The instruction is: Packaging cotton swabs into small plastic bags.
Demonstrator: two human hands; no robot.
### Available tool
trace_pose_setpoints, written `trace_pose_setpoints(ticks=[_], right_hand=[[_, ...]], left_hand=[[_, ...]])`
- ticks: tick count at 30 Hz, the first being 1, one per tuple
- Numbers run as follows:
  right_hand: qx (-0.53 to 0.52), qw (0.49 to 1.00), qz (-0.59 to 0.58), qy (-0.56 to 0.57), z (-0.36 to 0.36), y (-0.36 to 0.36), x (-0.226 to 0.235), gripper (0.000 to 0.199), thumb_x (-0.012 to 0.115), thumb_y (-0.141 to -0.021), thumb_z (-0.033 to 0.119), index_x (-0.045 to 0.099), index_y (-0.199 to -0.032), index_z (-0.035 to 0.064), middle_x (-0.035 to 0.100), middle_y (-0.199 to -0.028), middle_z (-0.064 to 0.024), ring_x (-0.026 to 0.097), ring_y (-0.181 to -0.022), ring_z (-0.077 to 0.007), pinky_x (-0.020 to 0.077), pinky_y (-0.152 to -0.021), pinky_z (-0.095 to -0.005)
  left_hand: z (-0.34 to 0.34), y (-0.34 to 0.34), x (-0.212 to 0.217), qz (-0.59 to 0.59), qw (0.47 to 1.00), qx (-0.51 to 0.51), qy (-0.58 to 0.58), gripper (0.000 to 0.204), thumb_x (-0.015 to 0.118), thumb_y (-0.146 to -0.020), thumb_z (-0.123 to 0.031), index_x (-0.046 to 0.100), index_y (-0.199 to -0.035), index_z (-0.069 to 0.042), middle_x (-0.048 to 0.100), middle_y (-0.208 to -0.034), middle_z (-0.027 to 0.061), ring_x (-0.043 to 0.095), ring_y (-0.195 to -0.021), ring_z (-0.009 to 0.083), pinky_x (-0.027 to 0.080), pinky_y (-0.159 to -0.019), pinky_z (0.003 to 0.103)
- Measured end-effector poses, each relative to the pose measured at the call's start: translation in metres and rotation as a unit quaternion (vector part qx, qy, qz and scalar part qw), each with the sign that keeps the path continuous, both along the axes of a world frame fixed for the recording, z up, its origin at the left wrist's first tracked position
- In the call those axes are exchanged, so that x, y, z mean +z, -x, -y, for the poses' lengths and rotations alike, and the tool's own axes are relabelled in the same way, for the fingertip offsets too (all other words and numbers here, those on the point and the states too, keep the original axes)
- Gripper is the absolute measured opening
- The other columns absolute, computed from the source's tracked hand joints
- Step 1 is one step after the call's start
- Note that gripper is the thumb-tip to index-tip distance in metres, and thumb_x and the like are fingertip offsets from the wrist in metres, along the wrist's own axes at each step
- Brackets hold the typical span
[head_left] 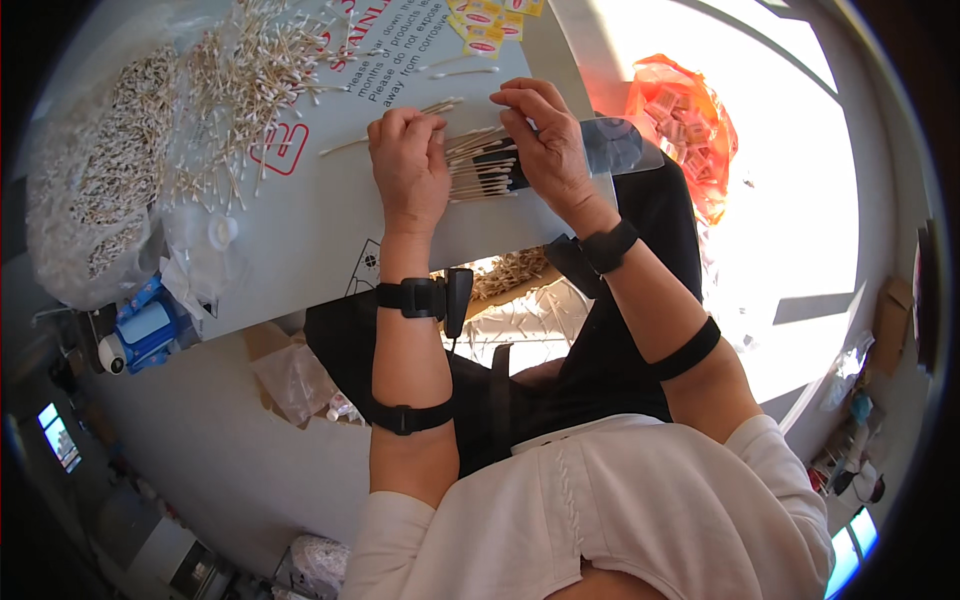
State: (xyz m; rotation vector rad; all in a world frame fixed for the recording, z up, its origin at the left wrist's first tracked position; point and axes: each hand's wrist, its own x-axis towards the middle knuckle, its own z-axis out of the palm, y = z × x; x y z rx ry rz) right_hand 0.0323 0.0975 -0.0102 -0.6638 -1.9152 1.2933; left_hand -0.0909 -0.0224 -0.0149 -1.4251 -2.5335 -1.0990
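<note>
Between my hands, a row of cotton swabs (482, 178) lies side by side, partly over a dark strip on the table. My left hand (412, 172) is at the row's left side, its fingers curled closed on a few cotton swabs (440, 106), whose ends show beyond the fingertips. A single swab (343, 149) points out to the left of that hand. At the row's right, my right hand (546, 142) has bent fingers with a gap between thumb and forefinger, and nothing shows in it. A clear plastic sheet (622, 146) extends past the table edge beside it.
A heap of loose swabs (265, 60) and a bulging clear bag of swabs (115, 170) cover the far left of the table (300, 240). Yellow packets (485, 30) lie at the back. An orange bag (690, 130) of packets stands to the right. More swabs (510, 275) show below the table.
</note>
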Motion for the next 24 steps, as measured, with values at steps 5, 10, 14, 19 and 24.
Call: trace_pose_setpoints(ticks=[5, 10, 14, 19, 24], right_hand=[[-0.027, 0.993, -0.081, 0.086, 0.022, -0.009, -0.016, 0.028, 0.05, -0.098, 0.007, 0.055, -0.124, -0.0048, 0.054, -0.131, -0.015, 0.054, -0.117, -0.0219, 0.0414, -0.099, -0.0279], [-0.036, 0.983, -0.131, 0.119, 0.03, 0.01, -0.024, 0.029, 0.05, -0.099, 0.008, 0.054, -0.125, -0.0043, 0.054, -0.132, -0.0174, 0.052, -0.122, -0.0247, 0.0386, -0.103, -0.0301], [-0.028, 0.989, -0.109, 0.1, 0.035, 0.011, -0.023, 0.029, 0.049, -0.099, 0.009, 0.054, -0.125, -0.0045, 0.055, -0.13, -0.0176, 0.053, -0.122, -0.0255, 0.0383, -0.104, -0.0308], [-0.027, 0.974, -0.11, 0.197, 0.024, 0.002, -0.02, 0.034, 0.047, -0.102, 0.011, 0.053, -0.133, -0.0022, 0.057, -0.13, -0.0123, 0.053, -0.123, -0.0173, 0.0399, -0.107, -0.0298], [0.031, 0.979, -0.107, 0.17, 0.005, 0.004, -0.014, 0.033, 0.05, -0.098, 0.007, 0.054, -0.129, -0.0027, 0.06, -0.124, -0.0138, 0.057, -0.116, -0.0196, 0.0437, -0.101, -0.0296]], left_hand=[[0.008, -0.027, -0.01, 0.268, 0.936, 0.042, -0.223, 0.032, 0.053, -0.096, -0.015, 0.056, -0.125, -0.001, 0.052, -0.13, 0.0113, 0.047, -0.124, 0.0238, 0.036, -0.106, 0.036], [-0.007, -0.043, -0.005, 0.375, 0.877, 0.079, -0.29, 0.042, 0.049, -0.1, -0.019, 0.049, -0.136, 0.002, 0.05, -0.137, 0.014, 0.045, -0.126, 0.0198, 0.031, -0.11, 0.033], [-0.01, -0.049, -0.012, 0.38, 0.869, 0.072, -0.309, 0.041, 0.049, -0.099, -0.017, 0.05, -0.135, 0.002, 0.051, -0.136, 0.0145, 0.046, -0.126, 0.02, 0.032, -0.11, 0.034], [-0.001, -0.033, -0.014, 0.301, 0.914, 0.069, -0.262, 0.034, 0.051, -0.096, -0.009, 0.053, -0.128, 0.002, 0.053, -0.132, 0.0136, 0.047, -0.126, 0.0259, 0.035, -0.108, 0.037], [-0.008, -0.03, 0.001, 0.141, 0.981, 0.018, -0.13, 0.035, 0.059, -0.081, 0.003, 0.061, -0.116, -0.004, 0.059, -0.119, 0.0127, 0.052, -0.115, 0.0319, 0.043, -0.1, 0.04]])
